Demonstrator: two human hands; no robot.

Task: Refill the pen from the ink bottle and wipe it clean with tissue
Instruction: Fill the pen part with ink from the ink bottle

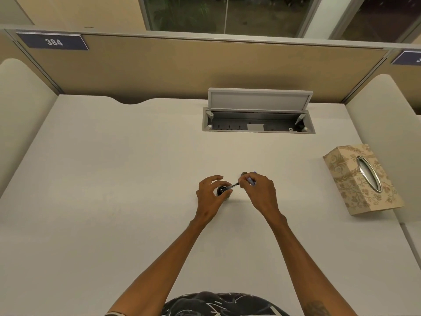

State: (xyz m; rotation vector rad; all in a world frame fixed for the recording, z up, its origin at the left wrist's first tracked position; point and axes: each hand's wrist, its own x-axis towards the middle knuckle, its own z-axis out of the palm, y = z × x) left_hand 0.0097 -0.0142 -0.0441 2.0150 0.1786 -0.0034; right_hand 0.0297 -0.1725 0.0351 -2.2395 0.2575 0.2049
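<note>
A small dark ink bottle (222, 190) stands open on the white desk (114, 179), near the middle. My left hand (210, 197) curls around the bottle and steadies it. My right hand (257, 190) pinches a thin pen part (234, 184) with a bluish barrel, tilted down to the left, its tip at the bottle's mouth. A small round cap-like object (244, 173) lies just behind my right hand. A patterned beige tissue box (362, 179) with an oval metal-rimmed slot sits at the right; no tissue sticks out of it.
An open cable tray (257, 124) with a raised grey lid is sunk into the desk's far side. A tan partition (205, 69) with a "384" plate closes the back. Rounded white side panels stand left and right.
</note>
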